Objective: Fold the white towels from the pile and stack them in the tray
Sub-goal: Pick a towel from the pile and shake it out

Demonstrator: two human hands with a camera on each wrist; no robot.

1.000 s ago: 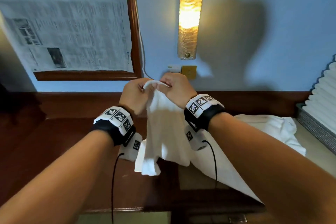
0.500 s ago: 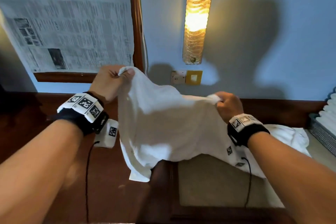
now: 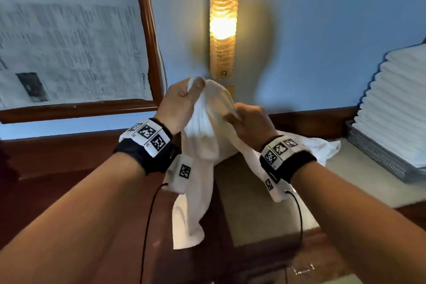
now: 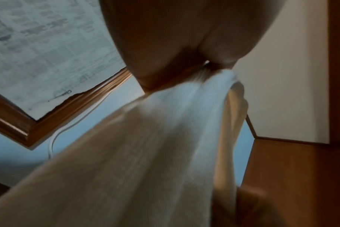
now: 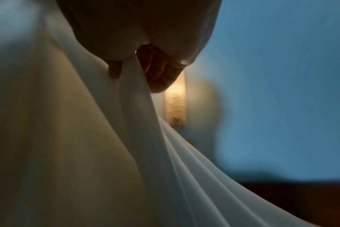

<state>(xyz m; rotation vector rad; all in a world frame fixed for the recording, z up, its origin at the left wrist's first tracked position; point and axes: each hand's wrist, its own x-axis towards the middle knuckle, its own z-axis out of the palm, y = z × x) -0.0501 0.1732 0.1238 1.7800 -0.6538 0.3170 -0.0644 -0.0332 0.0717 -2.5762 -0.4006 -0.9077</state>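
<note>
Glowing on the far blue wall, a lamp is lighting the wooden surface; both hands' fingers are pinching a white towel.

Both arms raised, left hand higher, right hand beside, fingers curled

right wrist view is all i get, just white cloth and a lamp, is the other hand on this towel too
Observer: Yes. In the head view the left hand pinches the towel at its top, higher than the right hand.
Operator: is the towel off the table
Observer: It hangs from both hands; its lower end dangles in front of the dark wooden table.
Operator: any folded ones done yet
Observer: A stack of folded towels sits in the tray at far right.
Operator: more left to fold
Observer: A rumpled white towel pile lies behind the right wrist.
</note>
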